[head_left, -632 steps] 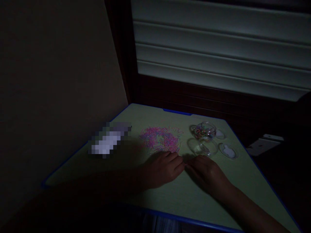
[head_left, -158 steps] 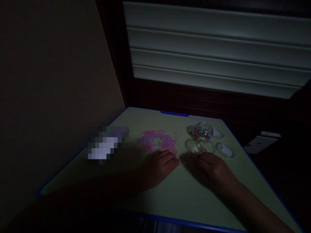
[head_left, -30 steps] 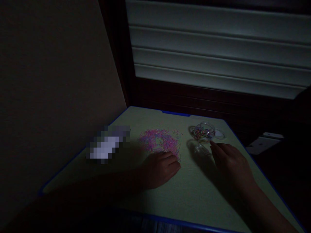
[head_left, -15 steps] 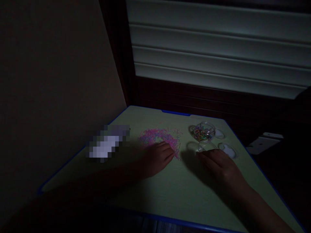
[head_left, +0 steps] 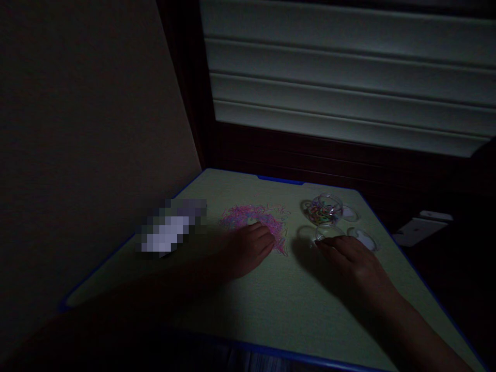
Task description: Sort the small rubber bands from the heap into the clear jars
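A loose pile of thin pink, purple and blue bands (head_left: 253, 212), which look like small rubber bands, lies spread on the table. My left hand (head_left: 251, 248) rests at the near edge of this pile, its fingers curled together; whatever is between them is hidden. On the right, my right hand (head_left: 349, 256) has its fingertips pinched at the near side of a clear jar (head_left: 329, 231). What that pinch holds is too dark and small to name. Just behind stands another clear round jar (head_left: 326, 209) with multicoloured bands inside.
Two pale round lids (head_left: 362, 239) lie right of the jars. A blurred-out bright object (head_left: 168, 232) sits on the table's left side. The pale tabletop (head_left: 271, 310) has a blue edge. Beyond the right edge is a white box-like item (head_left: 424, 229). Wall and slatted panel stand behind.
My left hand has shifted very slightly left and up along the pile. My right fingertips have moved a little right at the near jar.
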The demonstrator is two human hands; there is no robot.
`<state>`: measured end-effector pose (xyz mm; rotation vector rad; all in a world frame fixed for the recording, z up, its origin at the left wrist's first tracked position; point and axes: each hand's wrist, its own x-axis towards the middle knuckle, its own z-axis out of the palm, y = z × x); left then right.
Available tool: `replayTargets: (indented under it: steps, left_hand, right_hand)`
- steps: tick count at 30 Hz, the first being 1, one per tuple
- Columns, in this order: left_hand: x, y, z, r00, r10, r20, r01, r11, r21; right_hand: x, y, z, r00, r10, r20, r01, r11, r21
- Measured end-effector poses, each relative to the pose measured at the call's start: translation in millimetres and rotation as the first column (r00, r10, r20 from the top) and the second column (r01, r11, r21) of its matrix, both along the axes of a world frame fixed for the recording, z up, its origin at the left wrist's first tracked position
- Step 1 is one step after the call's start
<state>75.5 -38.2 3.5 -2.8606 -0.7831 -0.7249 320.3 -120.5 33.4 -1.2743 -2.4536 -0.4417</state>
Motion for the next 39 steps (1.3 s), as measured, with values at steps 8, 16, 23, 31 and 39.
replayTargets:
  steps: [8,16,23,31,39]
  left_hand:
    - [-4.5,3.7,3.7,0.995,0.025,-0.092,-0.022,0.999,0.035]
    - [-8.5,4.2,6.8,0.989,0.043,-0.141,-0.040,0.999,0.019]
    - [-6.1,-3.2,10.0,0.972,0.038,-0.231,-0.046,0.999,-0.027]
    - [-4.7,-7.8,13.2,0.971,0.031,-0.238,-0.044,0.998,-0.048]
    - [-6.0,-9.3,14.0,0.952,0.066,-0.298,-0.085,0.995,-0.051]
  right_hand:
    - [6.3,1.7,-0.1,0.995,-0.079,0.066,0.078,0.997,0.011]
    - [1.6,0.6,-0.9,1.000,-0.010,0.017,0.010,1.000,0.015]
    - [-8.9,-3.1,-3.4,0.993,0.120,-0.005,-0.120,0.993,0.008]
    - [-11.0,-0.6,-4.6,0.993,0.121,0.010,-0.121,0.993,-0.020]
    - [-10.4,0.7,-7.5,0.993,0.115,0.013,-0.115,0.992,-0.047]
